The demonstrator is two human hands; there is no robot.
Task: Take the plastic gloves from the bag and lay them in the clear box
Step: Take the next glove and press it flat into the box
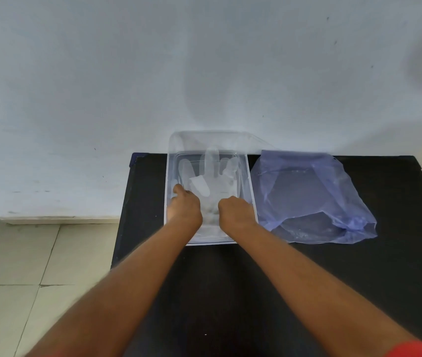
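The table (230,292) is sitting with its far edge against the wall (204,60), and its left edge is dropping off to the tiled floor (24,253). The box (169,176) is standing near that left edge with a strip of bare tabletop between, so there is little spare room on that side.

The left hand (185,208) is reaching into the box at its left wall, fingers curled down and mostly hidden under the knuckles, one digit pointing forward. It seems to be pressing or pinching the glove's cuff, but whether it is gripping cannot be told. The glove (211,173) is lying flat on the box floor, fingers spread toward the far wall, cuff toward the person; it looks like more than one layer, though that is unclear. The right hand (235,210) is mirroring the left at the right wall, curled the same way, its fingertips hidden too. Probably both hands are holding the cuff wide so the glove is settling flat instead of bunching.

The lid (217,139) is standing open behind the box, leaning against the wall. The bag (315,199) is lying slumped just beside the box on the right, touching or nearly touching its wall, and looking largely empty. Beyond it there is open tabletop, the freest room for moving.
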